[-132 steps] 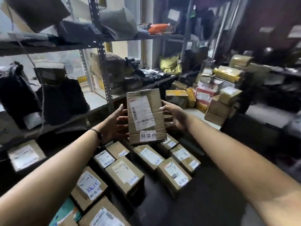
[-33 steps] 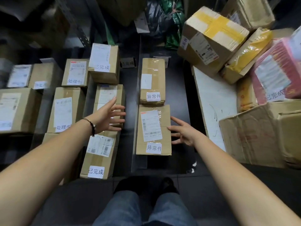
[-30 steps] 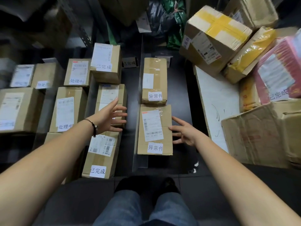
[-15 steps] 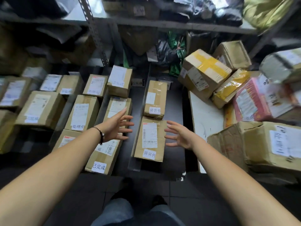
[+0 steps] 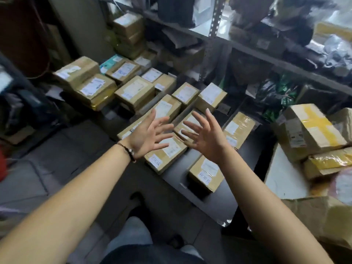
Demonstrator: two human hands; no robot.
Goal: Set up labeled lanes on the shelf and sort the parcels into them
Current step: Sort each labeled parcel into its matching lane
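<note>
Brown cardboard parcels with white labels lie in rows on the dark low shelf (image 5: pixel 219 199). The nearest parcel of the right row (image 5: pixel 206 175) carries a handwritten tag; a second parcel (image 5: pixel 238 128) lies behind it. A parcel in the middle row (image 5: pixel 166 152) also bears a tag. My left hand (image 5: pixel 147 137) and my right hand (image 5: pixel 206 137) hover above these rows, raised, palms facing each other, fingers spread, holding nothing. Several more parcels (image 5: pixel 133 92) fill the lanes further left.
A loose pile of bigger boxes, one with yellow tape (image 5: pixel 308 130), sits at the right beside a white board (image 5: pixel 285 178). A metal rack upright (image 5: pixel 212 39) and upper shelves with dark bags stand behind. My legs and a tiled floor (image 5: pixel 62 149) are below.
I let go of the tagged parcel, which now lies at the front of the right row. Both hands rose and came together, empty. The view swung left.
</note>
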